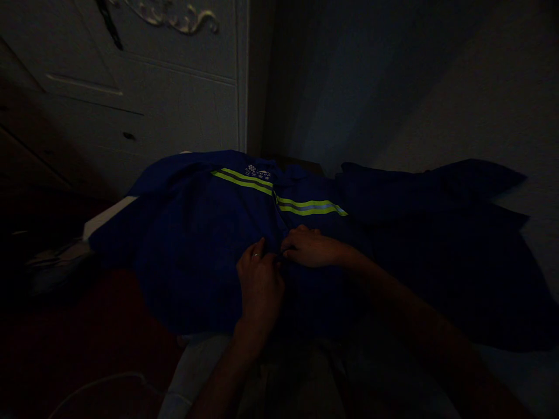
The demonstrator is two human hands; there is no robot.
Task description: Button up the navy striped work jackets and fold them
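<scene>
A dark blue work jacket [196, 244] with yellow-green reflective stripes [279, 195] across the chest lies spread out on a pale surface in front of me. My left hand [259, 282] and my right hand [312, 247] meet at the jacket's front opening, a little below the stripes. Both hands have their fingers curled and pinched on the cloth at the opening. A ring shows on my left hand. The room is very dim, so what lies between the fingertips is too dark to make out.
A white cupboard door [166, 99] with an ornate metal fitting [174, 17] stands at the back left. A bluish wall [393, 87] runs behind and to the right. A dark red floor [87, 349] with a pale cable lies at the lower left.
</scene>
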